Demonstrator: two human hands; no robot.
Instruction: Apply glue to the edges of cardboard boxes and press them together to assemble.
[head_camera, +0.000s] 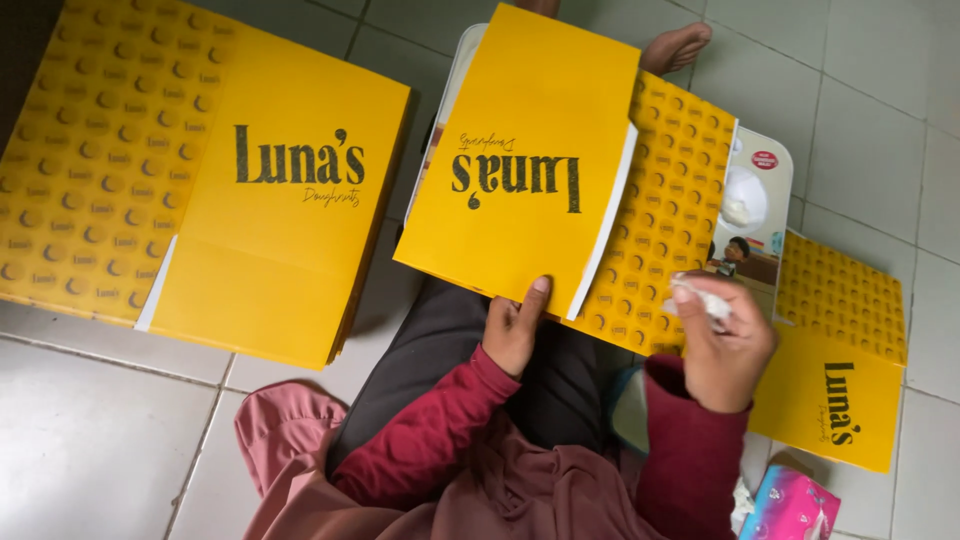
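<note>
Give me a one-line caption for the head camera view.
Left hand holds a yellow folded box on the lap; right hand pinches a white tissue.

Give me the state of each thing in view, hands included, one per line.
Left hand: pinching the near edge of the lap box, thumb on top.
Right hand: shut on a white wipe, pressed to the box's dotted panel.
Lap box: flat, partly folded, resting on the lap.
Stack: flat, unfolded, on the floor.
Right box: flat on the floor.
Pink pack: on the floor; open or sealed unclear.
</note>
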